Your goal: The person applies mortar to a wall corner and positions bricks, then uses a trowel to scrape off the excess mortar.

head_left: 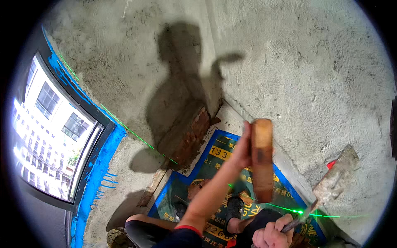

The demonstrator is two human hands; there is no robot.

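Note:
My left hand (244, 151) grips a long reddish-brown brick (262, 173) from its left side, thumb up near the top end. The brick is upright in the picture, in front of the wall corner, and its upper end is brightly lit. At the lower right, my right hand (273, 232) is closed around the handle of a trowel (337, 177). Its blade points up and right, coated with grey mortar, in front of the right wall. A small red patch shows beside the blade; what it belongs to I cannot tell.
Rough grey plastered walls (297, 62) meet in a corner, with exposed brickwork (192, 138) low down. Green printed sheeting (215, 155) edged with blue tape covers the floor under my feet. A window (53, 124) with blue-coated edges stands left. A green laser line (128, 130) crosses the walls.

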